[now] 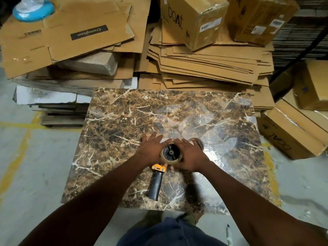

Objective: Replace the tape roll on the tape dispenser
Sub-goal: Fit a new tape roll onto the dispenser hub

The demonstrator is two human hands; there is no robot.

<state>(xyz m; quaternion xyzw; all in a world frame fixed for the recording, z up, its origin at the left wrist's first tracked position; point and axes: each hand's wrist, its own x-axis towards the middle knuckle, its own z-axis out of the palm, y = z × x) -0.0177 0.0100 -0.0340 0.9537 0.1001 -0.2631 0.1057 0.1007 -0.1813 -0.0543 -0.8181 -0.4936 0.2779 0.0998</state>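
Note:
A tape dispenser [156, 181] with a yellow body and black handle lies on the marble-patterned table [124, 121], handle pointing toward me. A clear-brown tape roll [179, 159] sits around its black hub. My left hand [152, 148] rests flat against the roll's left side, fingers spread. From the right, my right hand [190, 155] presses on the same roll. Just behind my right hand a second cardboard-coloured ring [199, 142] lies on the table, mostly hidden by my fingers.
Stacks of flattened cardboard [204, 63] lie behind the table. Sealed boxes [193, 20] sit on top of them, and more boxes [292, 132] stand at the right. A blue-rimmed object [32, 9] rests at the top left. Grey floor with yellow lines surrounds the table.

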